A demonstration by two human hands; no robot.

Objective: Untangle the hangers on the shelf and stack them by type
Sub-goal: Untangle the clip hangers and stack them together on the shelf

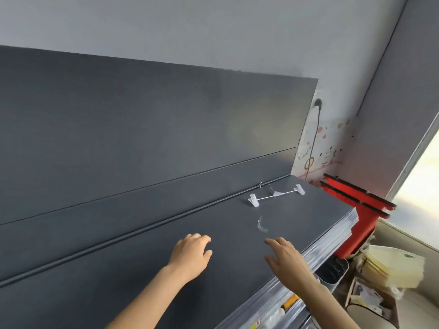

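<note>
One clip hanger [276, 194] with a metal bar, a wire hook and two clear plastic clips lies flat on the dark grey shelf [147, 262], near its far right corner against the back panel. A small clear plastic piece [260, 225] lies between that hanger and my hands. My left hand [191, 254] hovers over the shelf with fingers loosely curled and holds nothing. Over the shelf's front part, my right hand [286, 258] has its fingers spread, just short of the clear piece, and is empty too.
A dark back panel [142, 119] rises behind the shelf. Red shelf parts [356, 203] stand past the right end. Below the front edge are clear price strips [327, 243], boxes [370, 298] and cream paper stacks [394, 267]. A black cable [314, 136] hangs from a wall socket.
</note>
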